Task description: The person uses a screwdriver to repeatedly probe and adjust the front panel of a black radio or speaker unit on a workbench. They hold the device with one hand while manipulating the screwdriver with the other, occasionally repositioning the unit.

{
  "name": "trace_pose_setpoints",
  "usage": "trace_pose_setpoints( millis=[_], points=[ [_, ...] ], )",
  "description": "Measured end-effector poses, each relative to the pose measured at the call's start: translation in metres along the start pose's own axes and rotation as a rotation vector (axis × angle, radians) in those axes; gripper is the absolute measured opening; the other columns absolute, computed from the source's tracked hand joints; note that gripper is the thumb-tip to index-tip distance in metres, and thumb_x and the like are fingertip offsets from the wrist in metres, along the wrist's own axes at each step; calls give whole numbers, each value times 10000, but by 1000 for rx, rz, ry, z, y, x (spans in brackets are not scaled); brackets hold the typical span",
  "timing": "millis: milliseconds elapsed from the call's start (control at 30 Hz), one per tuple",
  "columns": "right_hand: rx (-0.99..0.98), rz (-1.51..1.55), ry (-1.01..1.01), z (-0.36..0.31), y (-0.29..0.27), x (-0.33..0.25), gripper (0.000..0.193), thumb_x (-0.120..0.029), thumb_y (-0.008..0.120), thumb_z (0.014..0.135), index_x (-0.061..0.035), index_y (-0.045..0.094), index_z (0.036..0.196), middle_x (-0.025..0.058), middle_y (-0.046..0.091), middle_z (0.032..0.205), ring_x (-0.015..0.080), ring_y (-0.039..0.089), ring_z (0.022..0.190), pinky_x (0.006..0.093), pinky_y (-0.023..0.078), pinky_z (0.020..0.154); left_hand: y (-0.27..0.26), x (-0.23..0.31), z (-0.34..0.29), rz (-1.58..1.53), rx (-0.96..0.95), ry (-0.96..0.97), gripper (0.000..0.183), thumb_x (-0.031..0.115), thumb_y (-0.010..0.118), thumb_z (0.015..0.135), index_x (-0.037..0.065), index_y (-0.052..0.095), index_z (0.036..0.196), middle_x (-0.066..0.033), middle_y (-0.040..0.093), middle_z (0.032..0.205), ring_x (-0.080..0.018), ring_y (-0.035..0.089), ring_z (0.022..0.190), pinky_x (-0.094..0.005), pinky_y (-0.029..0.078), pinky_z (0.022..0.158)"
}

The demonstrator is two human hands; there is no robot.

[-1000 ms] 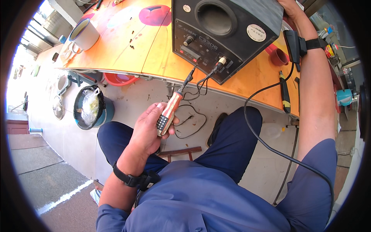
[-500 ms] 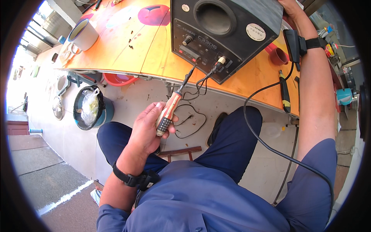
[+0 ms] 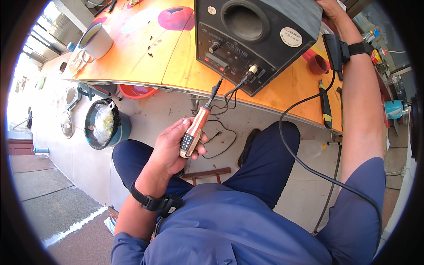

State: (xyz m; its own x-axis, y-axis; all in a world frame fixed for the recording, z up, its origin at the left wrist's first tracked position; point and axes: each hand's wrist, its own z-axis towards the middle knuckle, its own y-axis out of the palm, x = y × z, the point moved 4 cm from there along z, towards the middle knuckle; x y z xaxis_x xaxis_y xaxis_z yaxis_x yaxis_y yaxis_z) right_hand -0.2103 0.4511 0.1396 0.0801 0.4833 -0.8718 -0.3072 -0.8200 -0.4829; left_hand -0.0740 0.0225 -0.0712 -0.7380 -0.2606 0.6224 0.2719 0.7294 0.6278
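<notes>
My left hand [image 3: 170, 143] is closed round the red and cream handle of a screwdriver [image 3: 193, 132], whose grip has a dark dotted patch. Its dark shaft slants up to the lower part of a black speaker box's [image 3: 269, 57] panel, and the tip seems to meet the panel near a red switch. The speaker stands tilted at the table's front edge, showing a round port, a knob and a plug with dark cables [image 3: 236, 88]. Against the speaker's far right side lies my right hand [image 3: 330, 11]; its fingers are mostly hidden behind the box and the frame's edge.
On the orange table [image 3: 176, 62] are a white mug [image 3: 95, 40], a dark red cup [image 3: 318, 65] and a black-yellow utility knife [image 3: 326, 106]. A lined bin [image 3: 106, 123] and a red basin [image 3: 134, 91] are below. A black cable [image 3: 293, 152] hangs from my right wrist.
My left hand and the screwdriver handle have shifted very slightly, and the handle looks turned a little. The speaker and my right hand look unmoved.
</notes>
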Motion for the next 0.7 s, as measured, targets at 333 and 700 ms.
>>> trace_pose_setpoints(
  millis=[333, 700],
  points=[
    [579, 272, -92, -55, -32, 27, 569, -583, 566, 1027, -63, 698, 1219, 63, 729, 1092, 141, 685, 939, 320, 561, 830, 2, 7, -46, 363, 22, 289, 375, 283, 524, 1097, -6, 519, 1336, -127, 689, 1011, -170, 685, 808, -286, 554, 729],
    [-440, 745, 140, -318, 154, 72, 309, -140, 674, 999, 1, 652, 1273, 42, 712, 986, 113, 663, 814, 270, 567, 778, 100, -11, -41, 1398, -98, 921, 396, 207, 767, 903, 56, 559, 1204, -162, 632, 987, -376, 666, 848, -440, 541, 679]
  ],
)
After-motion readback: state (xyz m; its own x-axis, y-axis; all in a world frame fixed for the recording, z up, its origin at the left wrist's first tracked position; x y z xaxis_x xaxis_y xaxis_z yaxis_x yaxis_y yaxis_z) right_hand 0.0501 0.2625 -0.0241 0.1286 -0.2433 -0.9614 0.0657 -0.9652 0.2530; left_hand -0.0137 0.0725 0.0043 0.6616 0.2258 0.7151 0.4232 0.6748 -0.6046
